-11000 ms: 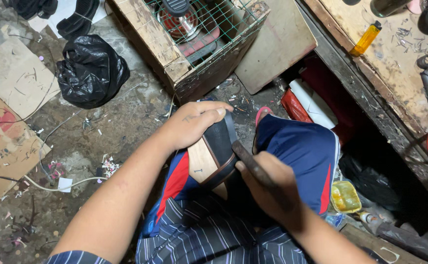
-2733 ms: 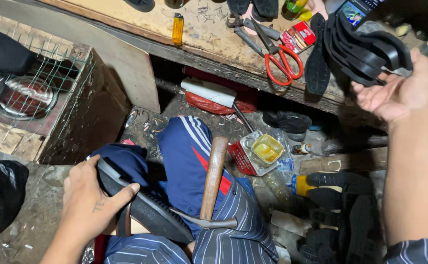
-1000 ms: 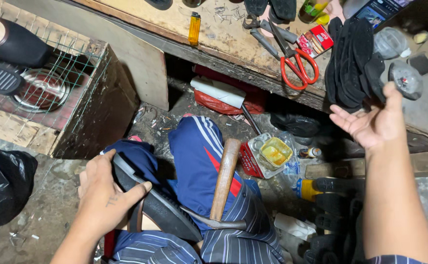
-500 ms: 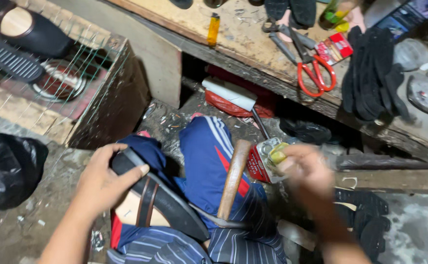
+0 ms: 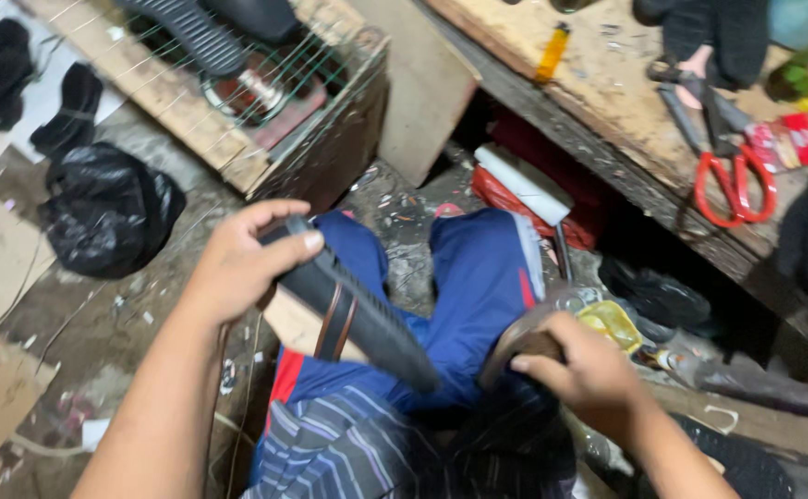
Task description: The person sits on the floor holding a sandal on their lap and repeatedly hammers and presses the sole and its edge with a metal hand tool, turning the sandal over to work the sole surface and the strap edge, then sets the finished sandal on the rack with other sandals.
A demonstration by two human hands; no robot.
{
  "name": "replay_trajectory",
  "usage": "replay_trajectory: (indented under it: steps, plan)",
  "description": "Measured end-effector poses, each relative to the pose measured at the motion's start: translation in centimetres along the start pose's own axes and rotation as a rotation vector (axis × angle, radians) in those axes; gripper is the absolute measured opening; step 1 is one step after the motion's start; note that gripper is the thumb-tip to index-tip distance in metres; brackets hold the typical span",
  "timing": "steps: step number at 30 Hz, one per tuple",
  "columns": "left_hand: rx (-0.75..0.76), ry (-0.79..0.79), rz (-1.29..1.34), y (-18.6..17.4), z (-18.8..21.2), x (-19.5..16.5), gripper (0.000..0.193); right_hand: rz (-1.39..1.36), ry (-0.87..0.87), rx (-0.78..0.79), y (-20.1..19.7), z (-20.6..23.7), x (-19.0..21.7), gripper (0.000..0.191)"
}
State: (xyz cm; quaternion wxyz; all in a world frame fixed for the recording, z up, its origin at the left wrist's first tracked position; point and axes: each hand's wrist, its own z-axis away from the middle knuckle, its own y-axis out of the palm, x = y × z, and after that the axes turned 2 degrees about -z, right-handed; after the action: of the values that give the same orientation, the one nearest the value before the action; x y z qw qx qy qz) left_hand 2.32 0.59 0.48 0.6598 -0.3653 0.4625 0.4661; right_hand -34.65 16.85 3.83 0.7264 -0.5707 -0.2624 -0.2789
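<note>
Left hand [image 5: 237,268] wraps around the black shoe sole [image 5: 358,314], pinning it across the lap so it sits steady, while the right hand [image 5: 579,374] grips the wooden hammer handle [image 5: 515,346] beside the knee.

Black plastic bag [image 5: 108,217] on floor, left. Wire-topped wooden crate [image 5: 274,120] w/ black sole [image 5: 191,37] on grid. Workbench [image 5: 607,102]: yellow lighter [image 5: 552,53], red-handled scissors [image 5: 732,180]. Yellow tub [image 5: 612,323] below bench.
</note>
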Motion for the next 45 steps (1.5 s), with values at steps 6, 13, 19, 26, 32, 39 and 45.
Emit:
replay_trajectory:
  steps: [6, 13, 19, 26, 32, 39, 45]
  plan:
    - [-0.044, 0.139, -0.339, -0.9, -1.4, -0.9, 0.046, -0.599, 0.079, -0.11, 2.1, -1.2, 2.9, 0.035]
    - [0.156, 0.145, -0.165, 0.8, -2.4, 0.3, 0.037, -0.668, 0.177, 0.033, 5.1, -4.5, 5.3, 0.045]
    - [0.209, 0.094, -0.159, 0.6, -2.8, 0.2, 0.037, -0.619, -0.014, -0.081, 5.6, -4.4, 7.8, 0.058]
    - [0.239, 0.057, -0.209, 0.1, -2.8, -0.2, 0.029, -0.123, -0.415, -0.173, 8.1, -4.3, 9.2, 0.038]
    - [0.22, 0.028, -0.221, 0.0, -2.6, -0.9, 0.027, -0.066, -0.449, -0.19, 9.1, -4.7, 9.3, 0.038]
    - [0.215, 0.02, -0.224, 0.4, -3.0, -0.5, 0.029, -0.089, -0.547, -0.235, 9.8, -6.1, 9.8, 0.037]
    - [0.257, 0.044, -0.157, 0.1, -3.0, 0.1, 0.028, -0.066, -0.532, -0.234, 10.1, -5.4, 9.6, 0.035]
